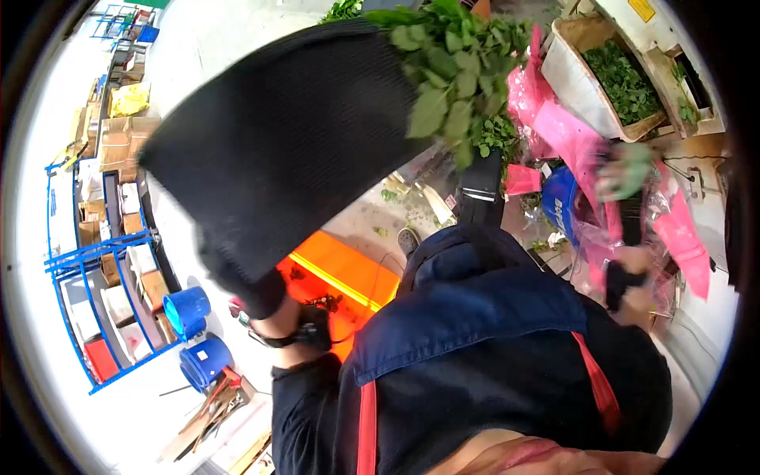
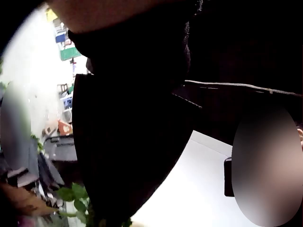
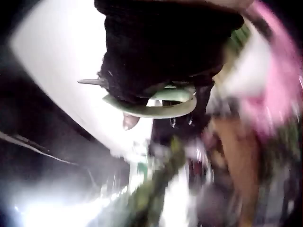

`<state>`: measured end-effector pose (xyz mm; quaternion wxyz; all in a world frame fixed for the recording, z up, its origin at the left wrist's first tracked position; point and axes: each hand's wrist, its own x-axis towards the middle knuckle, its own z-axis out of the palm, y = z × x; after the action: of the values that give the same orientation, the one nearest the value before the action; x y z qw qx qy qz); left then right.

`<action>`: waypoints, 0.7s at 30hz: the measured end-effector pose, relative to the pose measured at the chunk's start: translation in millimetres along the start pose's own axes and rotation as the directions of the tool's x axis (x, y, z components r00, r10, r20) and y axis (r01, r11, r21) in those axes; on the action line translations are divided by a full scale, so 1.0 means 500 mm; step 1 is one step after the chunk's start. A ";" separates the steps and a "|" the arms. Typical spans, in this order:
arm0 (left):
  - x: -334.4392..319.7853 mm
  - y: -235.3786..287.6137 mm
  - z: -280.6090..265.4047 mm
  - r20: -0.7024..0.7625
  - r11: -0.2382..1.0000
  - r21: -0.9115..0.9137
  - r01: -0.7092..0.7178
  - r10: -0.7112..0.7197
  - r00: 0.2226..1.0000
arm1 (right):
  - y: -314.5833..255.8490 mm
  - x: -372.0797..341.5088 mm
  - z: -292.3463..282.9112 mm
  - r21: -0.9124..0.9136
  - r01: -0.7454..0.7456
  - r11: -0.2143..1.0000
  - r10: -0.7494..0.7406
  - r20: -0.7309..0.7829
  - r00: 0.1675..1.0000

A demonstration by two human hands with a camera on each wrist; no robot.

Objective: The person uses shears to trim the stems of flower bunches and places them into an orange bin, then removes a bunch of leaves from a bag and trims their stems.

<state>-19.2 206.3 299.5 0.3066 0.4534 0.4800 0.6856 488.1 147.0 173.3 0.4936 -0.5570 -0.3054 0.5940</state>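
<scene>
My left hand (image 1: 257,291), in a black glove, grips the narrow lower end of a large black textured wrap (image 1: 285,127). A bunch of green leafy stems (image 1: 455,67) shows past the wrap's wide far end. In the left wrist view the dark glove (image 2: 137,52) merges with the wrap (image 2: 128,137), so the fingers are hidden. My right hand (image 1: 631,226), also gloved in black, is at the right beside the pink plastic and is blurred. It holds green-handled scissors (image 3: 156,111); the looped handle runs round the fingers, and one bare fingertip (image 3: 130,121) shows.
Pink plastic wrapping (image 1: 570,134) hangs at the right near a blue bucket (image 1: 560,202). A pale bin (image 1: 566,59) of green leaves stands behind. An orange crate (image 1: 348,265) sits below the wrap. Blue shelving (image 1: 99,309) with boxes lines the left; cut leaves litter the floor.
</scene>
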 end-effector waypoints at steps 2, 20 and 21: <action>-0.052 -0.045 0.088 0.068 0.979 0.188 -0.084 0.072 0.995 | -0.034 0.014 0.174 0.464 -0.172 0.869 0.037 0.285 0.958; -0.044 -0.366 0.194 0.761 0.823 0.566 0.045 -0.543 0.354 | 0.269 0.102 0.301 -0.121 0.007 0.993 -0.006 0.011 1.000; -0.054 -0.383 0.199 0.737 0.781 0.624 -0.025 -0.578 0.351 | 0.274 0.109 0.282 -0.283 0.013 0.959 0.007 0.070 0.997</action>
<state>79.8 288.0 124.2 0.4927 0.7210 0.4776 0.0963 324.4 178.9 55.9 0.3984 -0.6002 -0.4053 0.5628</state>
